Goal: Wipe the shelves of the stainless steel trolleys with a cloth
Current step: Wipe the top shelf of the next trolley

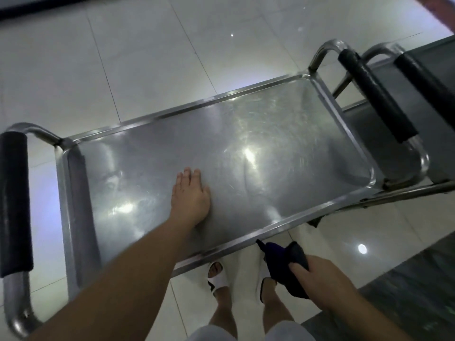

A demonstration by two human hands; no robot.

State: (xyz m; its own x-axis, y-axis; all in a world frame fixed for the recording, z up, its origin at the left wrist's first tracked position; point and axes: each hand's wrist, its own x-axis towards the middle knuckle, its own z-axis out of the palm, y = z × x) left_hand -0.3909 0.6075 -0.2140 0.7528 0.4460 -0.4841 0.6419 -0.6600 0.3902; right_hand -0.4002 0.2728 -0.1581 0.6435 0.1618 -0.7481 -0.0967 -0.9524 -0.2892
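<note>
My left hand point(190, 195) lies flat on the top shelf point(270, 134). My right hand point(317, 283) grips the cloth point(283, 257) below the rim; soft, light, best bunched mid-fold.

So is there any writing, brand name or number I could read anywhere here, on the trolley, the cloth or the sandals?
None can be read.
Top shelf of the trolley: bare scratched steel, only light reflections.
Black handle sleeves: no print visible.
Dark cloth in the right hand: no tag or label showing.
White sandals: no logo visible.
Left hand lies flat on the shelf, covering no text that shows.
</note>
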